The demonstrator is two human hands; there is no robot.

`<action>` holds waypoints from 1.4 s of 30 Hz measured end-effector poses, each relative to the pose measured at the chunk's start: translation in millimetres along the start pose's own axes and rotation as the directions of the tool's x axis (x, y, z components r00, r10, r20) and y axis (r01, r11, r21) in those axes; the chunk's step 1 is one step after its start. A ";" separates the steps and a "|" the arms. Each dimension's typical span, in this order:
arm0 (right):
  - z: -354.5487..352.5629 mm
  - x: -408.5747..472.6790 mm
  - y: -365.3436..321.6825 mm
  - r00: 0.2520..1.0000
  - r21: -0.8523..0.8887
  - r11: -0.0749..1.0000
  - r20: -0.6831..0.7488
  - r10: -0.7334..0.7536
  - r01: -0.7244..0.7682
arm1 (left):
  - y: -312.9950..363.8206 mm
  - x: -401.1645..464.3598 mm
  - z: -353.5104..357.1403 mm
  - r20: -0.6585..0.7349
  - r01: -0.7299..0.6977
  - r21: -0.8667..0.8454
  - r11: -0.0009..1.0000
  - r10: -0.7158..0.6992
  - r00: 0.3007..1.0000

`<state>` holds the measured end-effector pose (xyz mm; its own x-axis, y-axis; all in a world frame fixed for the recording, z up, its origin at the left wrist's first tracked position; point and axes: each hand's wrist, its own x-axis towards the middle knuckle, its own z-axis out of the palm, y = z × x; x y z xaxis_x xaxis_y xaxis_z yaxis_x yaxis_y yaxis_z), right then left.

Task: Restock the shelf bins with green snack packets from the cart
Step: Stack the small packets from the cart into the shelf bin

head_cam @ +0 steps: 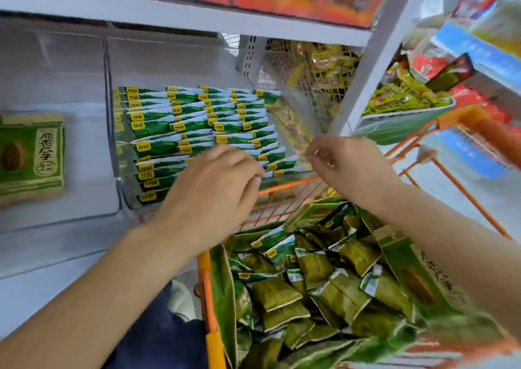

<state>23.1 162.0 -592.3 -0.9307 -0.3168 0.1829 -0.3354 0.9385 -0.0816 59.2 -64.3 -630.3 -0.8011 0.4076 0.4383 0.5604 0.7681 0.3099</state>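
White metal shelving [180, 16] fills the view, with a clear plastic shelf bin [119, 182] at its middle level and an orange wire cart [207, 312] pushed up against the front of it. Green snack packets stand packed on edge in that bin as rows [197, 123], their long edges running left to right and their yellow logos facing up. Loose green packets [307, 281] lie jumbled in an opened green bag inside the cart, below and toward the person from both hands, pointing every way.

Both hands hover over the front rows of the bin, well above the cart's load. The left hand [214, 182] has its fingers curled downward with the tips at the front packets; it seems to be pressing or tucking one in, though whether it truly pinches a packet I cannot tell. The right hand [342, 165] sits just beside the bin's right front corner, fingers loosely bent, with no packet visible in it.

Judged from this, the next reach goes down and back into the cart, and the right hand is nearer the loose packets there. A large seed bag [31, 157] lies alone in the neighbouring bin on the left.
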 end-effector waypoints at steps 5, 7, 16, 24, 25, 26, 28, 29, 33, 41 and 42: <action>-16.5 -113.2 8.3 0.887 -0.062 0.987 0.432 0.160 -0.147 | 69.6 -28.9 9.7 0.409 -0.054 -0.112 0.992 0.096 0.908; -7.9 -137.6 13.4 0.789 -0.103 0.989 0.597 0.145 -0.103 | 78.5 -40.1 17.9 0.528 -0.018 -0.083 0.996 0.060 0.847; 24.0 -138.6 11.6 0.616 -0.014 0.997 0.786 0.062 -0.081 | 76.2 -57.2 32.6 0.443 0.022 0.062 0.998 -0.047 0.895; 32.4 -130.8 8.1 0.799 0.165 0.959 0.595 0.090 -0.230 | 71.8 -57.3 32.6 0.454 0.151 0.000 0.989 -0.135 0.881; 28.1 -129.4 8.6 0.834 0.288 0.915 0.546 0.085 -0.282 | 70.0 -56.2 31.4 0.443 0.229 -0.087 0.969 -0.169 0.880; 22.7 -128.3 7.1 0.854 0.434 0.838 0.515 0.070 -0.330 | 69.8 -55.0 28.9 0.432 0.303 -0.183 0.935 -0.200 0.880; 15.3 -126.8 1.2 0.881 0.654 0.654 0.472 0.040 -0.380 | 71.6 -53.1 23.6 0.428 0.401 -0.325 0.856 -0.245 0.870; 14.9 -126.0 -1.2 0.892 0.713 0.584 0.450 0.043 -0.388 | 72.1 -52.4 22.8 0.431 0.416 -0.358 0.836 -0.248 0.868; 21.0 -125.4 -17.2 0.956 0.835 0.471 0.285 0.073 -0.285 | 73.9 -52.2 18.7 0.430 0.438 -0.435 0.786 -0.246 0.869; 22.5 -131.4 -28.0 0.983 0.859 0.478 0.150 0.104 -0.182 | 75.6 -50.9 12.5 0.345 0.435 -0.563 0.703 -0.279 0.896; 20.5 -129.8 -28.7 0.984 0.862 0.474 0.159 0.083 -0.179 | 75.3 -51.7 13.2 0.321 0.425 -0.571 0.702 -0.285 0.903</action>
<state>150.6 173.4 -633.7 -0.9666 -0.2555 0.0177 -0.1180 0.3829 -0.9162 140.1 -21.0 -640.8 -0.9508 0.3076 0.0361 0.1728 0.4303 0.8860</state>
